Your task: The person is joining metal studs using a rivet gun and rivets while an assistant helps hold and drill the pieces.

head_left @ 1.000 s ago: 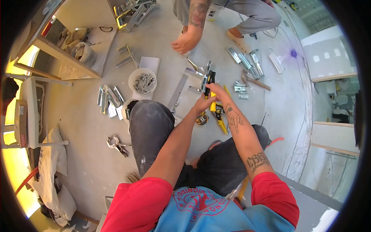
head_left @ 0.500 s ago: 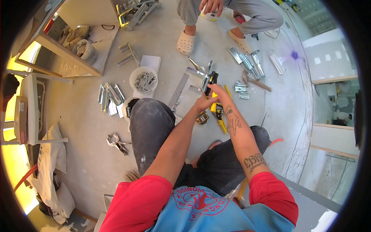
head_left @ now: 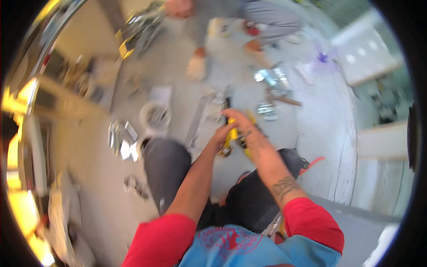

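Motion smears the view. Between my knees, my left hand and my right hand are close together, both wrapped round a black-and-yellow hand tool. Its black end points away from me, beside blurred shiny metal channel pieces; whether it touches them I cannot tell. Just below my hands a tape measure lies on the floor. A yellow-handled tool, perhaps snips, is partly hidden by my right forearm. Left of my hands lies a flat grey metal strip.
A white bucket of small metal parts stands left of centre, with cut metal channels nearby. On the right are a hammer and more channel pieces. Opposite, another person's shoe rests near a white tub.
The view has swung and blurred, so most things sit farther left and the far ones lower. My hands stay on the tool. The other person's hand has moved left.
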The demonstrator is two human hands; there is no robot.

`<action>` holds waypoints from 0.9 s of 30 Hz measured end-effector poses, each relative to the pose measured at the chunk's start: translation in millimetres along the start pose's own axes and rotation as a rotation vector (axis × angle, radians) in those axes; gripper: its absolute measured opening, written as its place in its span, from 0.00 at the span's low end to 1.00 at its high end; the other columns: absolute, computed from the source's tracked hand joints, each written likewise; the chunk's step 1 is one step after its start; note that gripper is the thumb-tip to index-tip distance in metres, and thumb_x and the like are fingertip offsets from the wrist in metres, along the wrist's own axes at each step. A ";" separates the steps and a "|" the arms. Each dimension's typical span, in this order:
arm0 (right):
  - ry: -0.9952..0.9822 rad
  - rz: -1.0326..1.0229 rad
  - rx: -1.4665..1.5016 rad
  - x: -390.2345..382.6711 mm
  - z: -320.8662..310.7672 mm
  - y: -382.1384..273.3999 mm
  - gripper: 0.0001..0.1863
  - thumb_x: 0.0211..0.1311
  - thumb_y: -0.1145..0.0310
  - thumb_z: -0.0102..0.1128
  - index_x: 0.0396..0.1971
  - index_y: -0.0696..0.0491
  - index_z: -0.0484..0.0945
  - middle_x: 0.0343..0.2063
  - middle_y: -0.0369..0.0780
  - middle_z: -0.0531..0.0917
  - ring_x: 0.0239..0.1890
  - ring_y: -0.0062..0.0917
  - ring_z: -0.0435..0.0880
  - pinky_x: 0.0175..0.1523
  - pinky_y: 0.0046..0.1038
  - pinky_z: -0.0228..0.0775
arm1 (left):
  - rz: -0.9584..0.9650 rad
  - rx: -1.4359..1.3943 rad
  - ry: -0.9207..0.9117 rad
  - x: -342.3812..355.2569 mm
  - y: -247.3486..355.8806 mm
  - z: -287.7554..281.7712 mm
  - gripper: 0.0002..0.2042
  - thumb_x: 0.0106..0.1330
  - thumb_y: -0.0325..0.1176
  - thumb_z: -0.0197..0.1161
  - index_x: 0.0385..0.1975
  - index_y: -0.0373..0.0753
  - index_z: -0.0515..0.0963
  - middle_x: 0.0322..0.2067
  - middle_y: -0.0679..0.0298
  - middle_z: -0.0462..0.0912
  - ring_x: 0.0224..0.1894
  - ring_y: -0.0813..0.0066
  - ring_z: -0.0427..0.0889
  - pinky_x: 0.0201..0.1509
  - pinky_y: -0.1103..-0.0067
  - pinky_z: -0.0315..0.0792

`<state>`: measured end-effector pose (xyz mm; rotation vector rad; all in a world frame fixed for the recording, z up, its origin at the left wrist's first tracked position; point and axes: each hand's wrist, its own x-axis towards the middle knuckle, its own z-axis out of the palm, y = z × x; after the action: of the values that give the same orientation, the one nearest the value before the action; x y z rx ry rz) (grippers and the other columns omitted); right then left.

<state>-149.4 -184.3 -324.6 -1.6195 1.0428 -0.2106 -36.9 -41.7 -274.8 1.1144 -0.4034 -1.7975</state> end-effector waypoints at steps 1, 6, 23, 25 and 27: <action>-0.087 -0.298 0.096 -15.8 40.8 -11.3 0.15 0.58 0.66 0.57 0.46 0.50 0.79 0.38 0.37 0.83 0.39 0.24 0.78 0.48 0.30 0.71 | -0.032 -0.050 0.040 -6.4 -18.0 -27.5 0.28 0.57 0.50 0.68 0.49 0.35 0.74 0.38 0.65 0.80 0.37 0.77 0.78 0.38 0.77 0.72; 0.142 -0.345 0.067 -22.9 -0.1 24.2 0.16 0.51 0.57 0.63 0.39 0.48 0.84 0.44 0.40 0.82 0.45 0.25 0.77 0.48 0.33 0.70 | -0.124 0.024 -0.200 23.9 -27.8 7.5 0.23 0.61 0.53 0.63 0.49 0.44 0.75 0.36 0.70 0.77 0.40 0.73 0.75 0.44 0.72 0.69; 0.251 0.480 -0.282 -20.8 69.6 -66.2 0.18 0.49 0.63 0.54 0.39 0.55 0.84 0.43 0.46 0.84 0.48 0.41 0.82 0.50 0.40 0.74 | -0.149 -0.578 -0.213 11.9 -61.6 -79.5 0.19 0.72 0.43 0.50 0.52 0.34 0.69 0.47 0.59 0.78 0.51 0.62 0.78 0.54 0.66 0.73; 0.246 0.477 -0.280 -23.4 70.2 -59.6 0.18 0.50 0.63 0.54 0.39 0.55 0.84 0.43 0.46 0.84 0.48 0.41 0.82 0.49 0.41 0.74 | -0.267 -0.468 -0.184 13.8 -58.2 -75.6 0.22 0.72 0.48 0.46 0.54 0.35 0.69 0.49 0.57 0.78 0.52 0.60 0.76 0.54 0.65 0.72; 0.212 0.495 -0.273 -16.5 79.2 -75.3 0.18 0.49 0.63 0.54 0.38 0.55 0.84 0.40 0.47 0.84 0.45 0.42 0.83 0.47 0.40 0.75 | -0.196 -0.406 -0.128 26.9 -67.3 -91.6 0.22 0.73 0.49 0.45 0.52 0.36 0.70 0.46 0.57 0.78 0.48 0.62 0.77 0.51 0.67 0.73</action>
<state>-71.2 -119.7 -280.8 -1.5425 1.6586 0.1004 -1.7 -13.8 -382.6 0.7770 0.0046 -2.0156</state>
